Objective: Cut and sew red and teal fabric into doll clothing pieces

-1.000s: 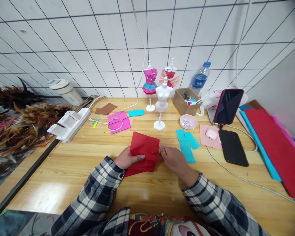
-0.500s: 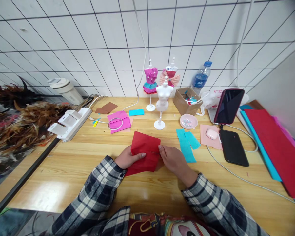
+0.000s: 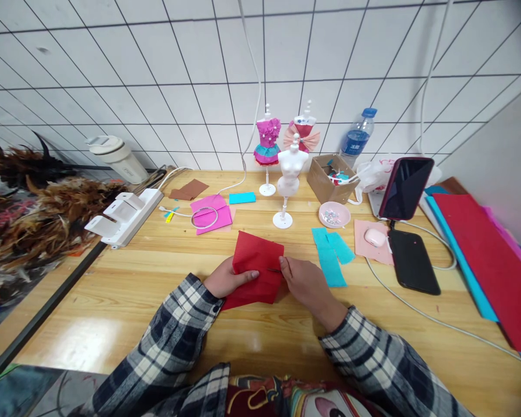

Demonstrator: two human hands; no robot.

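Note:
My left hand (image 3: 226,279) grips a folded piece of red crepe paper (image 3: 255,255) from its left side, thumb on top. At the right edge of the paper, my right hand (image 3: 301,281) is closed with thumb and forefinger together. A thin dark pointed tool (image 3: 274,270) sticks out of it leftward across the red paper; its rest is hidden in the hand. Beyond the paper stands a bare white mini dress form (image 3: 289,168). Turquoise paper pieces (image 3: 329,258) lie to the right of my right hand.
Two dressed mini forms, one in a magenta dress (image 3: 267,139), stand behind. To the right are a cardboard box (image 3: 325,179), a pink dish (image 3: 334,215), a water bottle (image 3: 356,139), phones and stacked coloured sheets (image 3: 481,255). A power strip (image 3: 125,217) and feathers (image 3: 39,208) are left.
Both hands keep their hold on the red paper and stay nearly in place. The visible length of the dark tool over the paper varies slightly. The whole view shifts a little.

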